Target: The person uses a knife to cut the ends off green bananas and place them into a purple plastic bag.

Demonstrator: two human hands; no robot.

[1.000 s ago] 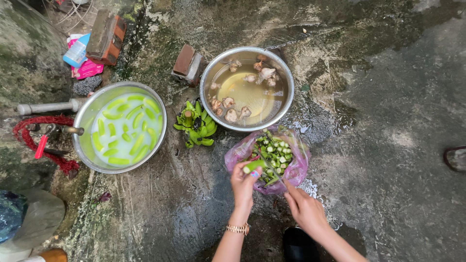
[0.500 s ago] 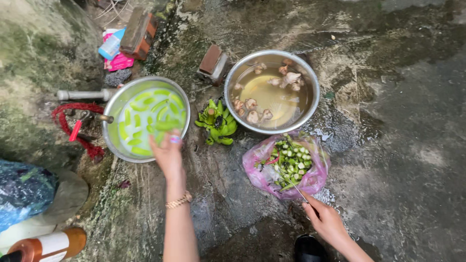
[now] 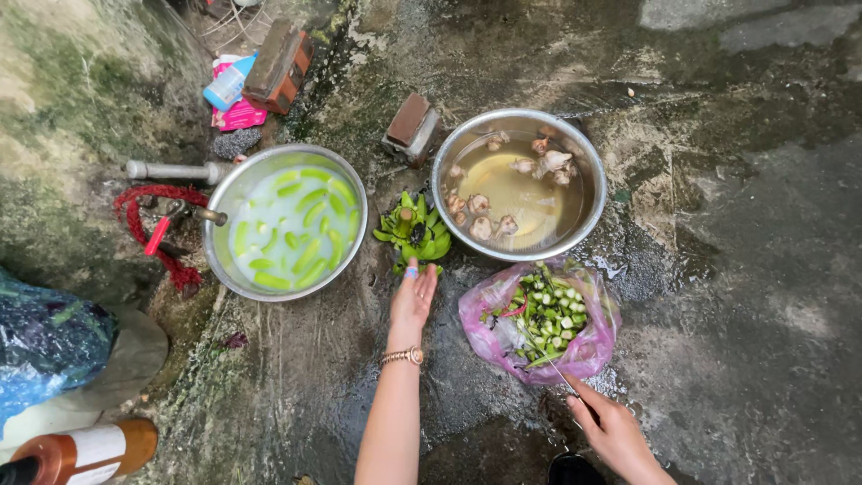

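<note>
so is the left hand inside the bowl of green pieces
No, the left hand is outside the bowl, reaching toward green bananas on the ground.

One head-worn view — looking almost straight down from standing height onto wet ground [image 3: 718, 296].

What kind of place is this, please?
Probably an outdoor washing spot in a yard: wet concrete ground, a water tap by a mossy wall, and metal basins set on the ground.
</note>
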